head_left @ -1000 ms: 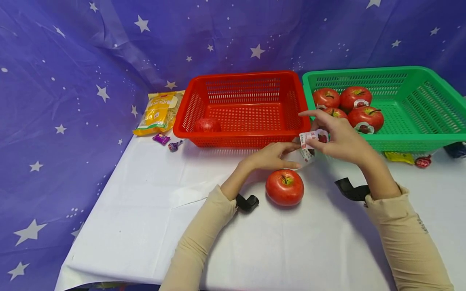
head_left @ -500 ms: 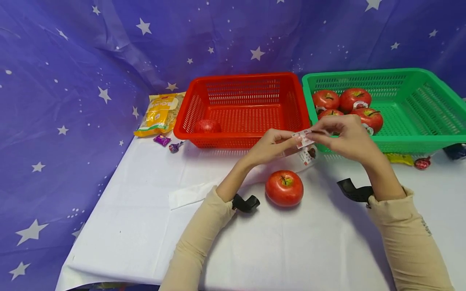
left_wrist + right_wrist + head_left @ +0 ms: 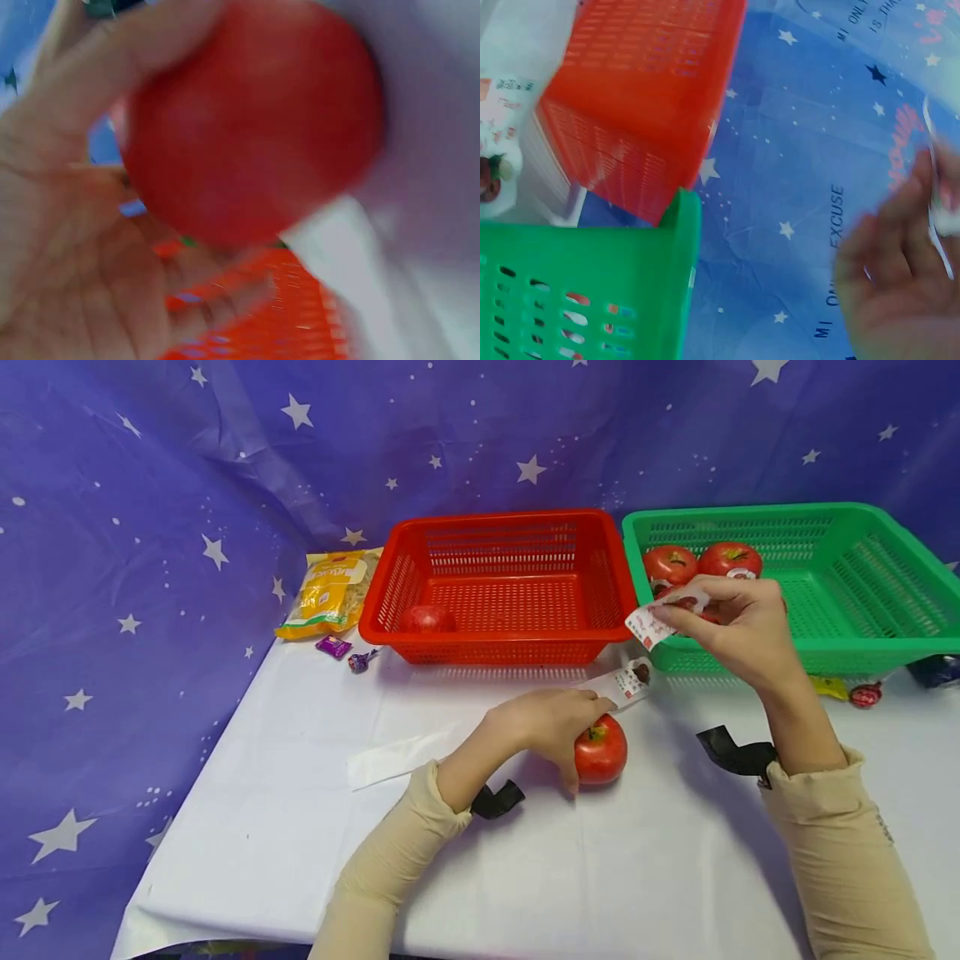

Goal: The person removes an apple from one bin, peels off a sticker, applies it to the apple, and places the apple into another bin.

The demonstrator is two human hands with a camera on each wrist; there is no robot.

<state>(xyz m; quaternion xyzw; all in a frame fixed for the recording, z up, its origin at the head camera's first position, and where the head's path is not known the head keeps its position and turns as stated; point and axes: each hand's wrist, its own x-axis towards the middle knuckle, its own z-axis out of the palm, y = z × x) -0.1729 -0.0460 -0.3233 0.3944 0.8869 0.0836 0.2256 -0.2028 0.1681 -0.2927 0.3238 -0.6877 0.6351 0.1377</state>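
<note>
My left hand (image 3: 551, 727) grips a red apple (image 3: 603, 756) on the white-covered table, fingers over its top and thumb low on its left side. The left wrist view shows the apple (image 3: 255, 120) large and blurred against that hand's thumb. Raised over the green basket's near left corner, my right hand (image 3: 750, 631) pinches a white printed label (image 3: 648, 625) with a red fruit picture. A backing strip with another label (image 3: 630, 683) lies on the table behind the apple; its bare white end (image 3: 393, 762) reaches out left, partly hidden by the left hand and forearm.
A red basket (image 3: 495, 643) holding one apple (image 3: 427, 619) stands at the back. Right of it, a green basket (image 3: 862, 645) holds several apples with labels. A yellow food bag (image 3: 326, 595), wrapped sweets and lollipops lie around the baskets.
Both hands met at the label half a second ago. Since then my right hand has drawn the label up and right, while my left hand has come down and taken hold of the apple.
</note>
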